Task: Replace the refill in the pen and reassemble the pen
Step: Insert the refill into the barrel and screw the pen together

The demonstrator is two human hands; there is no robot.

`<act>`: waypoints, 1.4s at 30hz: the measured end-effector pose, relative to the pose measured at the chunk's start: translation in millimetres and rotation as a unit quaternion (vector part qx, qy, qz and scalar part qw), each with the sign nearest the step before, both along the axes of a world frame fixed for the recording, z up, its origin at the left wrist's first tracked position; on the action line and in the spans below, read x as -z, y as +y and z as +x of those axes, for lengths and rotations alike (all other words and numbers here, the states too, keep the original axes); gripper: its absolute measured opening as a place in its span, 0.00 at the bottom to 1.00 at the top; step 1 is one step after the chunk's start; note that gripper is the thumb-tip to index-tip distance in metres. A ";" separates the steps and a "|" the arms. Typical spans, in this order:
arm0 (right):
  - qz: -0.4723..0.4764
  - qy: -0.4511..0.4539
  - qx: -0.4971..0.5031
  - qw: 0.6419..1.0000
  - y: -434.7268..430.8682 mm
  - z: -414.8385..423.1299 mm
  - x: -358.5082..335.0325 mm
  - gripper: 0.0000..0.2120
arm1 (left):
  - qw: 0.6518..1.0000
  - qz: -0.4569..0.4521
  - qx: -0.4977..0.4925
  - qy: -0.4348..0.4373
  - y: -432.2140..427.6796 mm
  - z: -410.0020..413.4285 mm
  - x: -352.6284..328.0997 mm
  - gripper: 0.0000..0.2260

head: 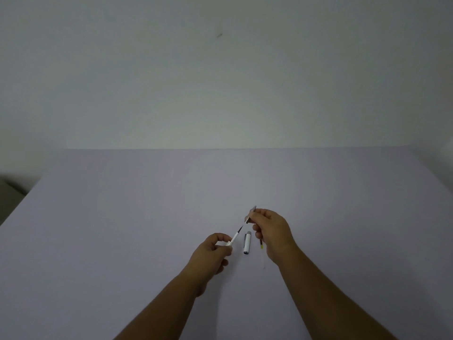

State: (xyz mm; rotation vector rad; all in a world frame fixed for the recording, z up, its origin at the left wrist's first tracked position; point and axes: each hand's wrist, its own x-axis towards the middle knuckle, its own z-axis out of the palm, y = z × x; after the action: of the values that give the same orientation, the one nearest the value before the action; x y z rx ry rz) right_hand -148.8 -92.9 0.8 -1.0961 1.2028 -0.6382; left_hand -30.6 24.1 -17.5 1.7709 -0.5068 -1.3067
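Now both hands hover just above a pale lilac desk (147,217), close to each other near its middle. The left hand (213,251) is pinched shut on a white pen barrel (234,239), thumb and forefinger gripping its lower end. The barrel tilts up and to the right, and a thin dark refill (240,228) sticks out of its upper end, pointing toward the other hand. The right hand (272,231) is closed on a small grey metal pen tip piece (250,214), held between thumb and fingertips just beyond the refill's point; the two are near but whether they touch cannot be told. Between the hands, the white pen cap (247,243) with a silvery end lies flat on the desk, roughly lengthwise away from the person. Just right of the cap, partly hidden under the right hand, a second thin refill (261,245) with a yellowish section lies on the desk. Bare forearms reach in from the bottom edge. Behind the desk rises a plain pale wall (220,82).
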 end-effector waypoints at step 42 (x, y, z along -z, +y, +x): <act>-0.017 -0.016 -0.135 0.991 36.2 -19.5 -45.6 0.07 | 0.986 -0.103 -0.005 -0.134 14.5 -19.2 -53.2 0.02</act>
State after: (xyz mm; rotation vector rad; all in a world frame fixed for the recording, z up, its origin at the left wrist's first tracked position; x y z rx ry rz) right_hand -168.3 -56.6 46.4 -1.2477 0.9970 -0.4672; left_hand -49.7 38.6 35.6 1.7787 -0.7546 -0.9742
